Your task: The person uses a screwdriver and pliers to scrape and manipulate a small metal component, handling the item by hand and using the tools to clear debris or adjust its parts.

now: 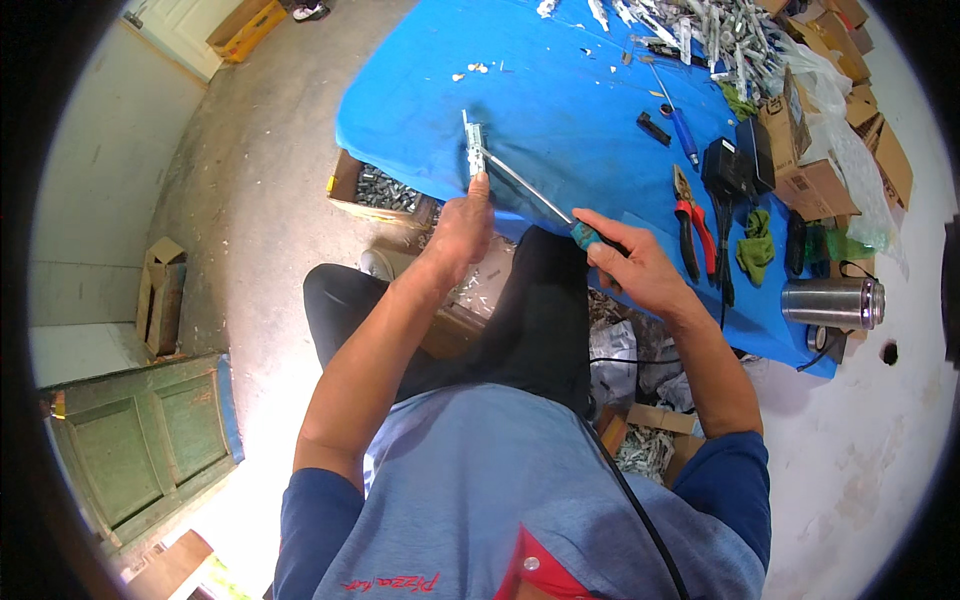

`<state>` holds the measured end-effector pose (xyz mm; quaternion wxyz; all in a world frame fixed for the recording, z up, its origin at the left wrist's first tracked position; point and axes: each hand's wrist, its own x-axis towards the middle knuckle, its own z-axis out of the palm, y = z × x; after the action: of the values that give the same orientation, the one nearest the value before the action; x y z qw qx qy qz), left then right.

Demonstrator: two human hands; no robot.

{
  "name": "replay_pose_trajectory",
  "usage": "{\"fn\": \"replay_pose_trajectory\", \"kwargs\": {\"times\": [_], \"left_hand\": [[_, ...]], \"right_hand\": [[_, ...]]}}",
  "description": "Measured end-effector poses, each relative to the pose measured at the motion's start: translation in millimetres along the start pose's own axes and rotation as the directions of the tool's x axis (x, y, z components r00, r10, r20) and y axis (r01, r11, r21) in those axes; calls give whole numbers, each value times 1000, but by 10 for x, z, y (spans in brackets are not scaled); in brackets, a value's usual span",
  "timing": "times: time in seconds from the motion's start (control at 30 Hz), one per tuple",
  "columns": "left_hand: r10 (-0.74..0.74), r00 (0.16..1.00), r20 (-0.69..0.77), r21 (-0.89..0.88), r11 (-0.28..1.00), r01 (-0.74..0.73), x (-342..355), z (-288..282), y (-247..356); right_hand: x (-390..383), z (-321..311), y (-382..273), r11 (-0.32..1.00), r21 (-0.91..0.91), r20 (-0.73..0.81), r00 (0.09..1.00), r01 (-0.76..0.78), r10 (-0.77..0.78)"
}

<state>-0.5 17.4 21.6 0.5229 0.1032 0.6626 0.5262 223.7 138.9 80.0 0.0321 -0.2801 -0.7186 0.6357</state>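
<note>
My left hand (463,220) grips the lower end of a narrow silver metal part (475,145) at the near edge of the blue-covered table (400,95), its thumb along the part. My right hand (620,255) is closed round the teal handle of a screwdriver (530,188), whose long shaft slants up and left to the middle of the metal part, its tip at or beside it. Part of the handle is hidden by my fingers.
Red-handled pliers (694,230), a blue screwdriver (683,130), black tools (720,170), a green cloth (755,250) and a steel bottle (830,302) lie rightward. Metal pieces (740,55) and cardboard boxes (805,185) are behind. A parts box (345,175) stands below the table's left edge.
</note>
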Motion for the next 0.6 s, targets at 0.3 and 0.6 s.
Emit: {"fn": "replay_pose_trajectory", "kwargs": {"times": [0.3,0.6], "left_hand": [[145,979,-141,274,956,-102,95,98,-67],[349,932,-102,377,880,-289,241,45,-178]], "right_hand": [[-33,-13,-169,1000,-26,38,999,-11,12],[19,112,-323,951,219,52,976,-220,213]]}}
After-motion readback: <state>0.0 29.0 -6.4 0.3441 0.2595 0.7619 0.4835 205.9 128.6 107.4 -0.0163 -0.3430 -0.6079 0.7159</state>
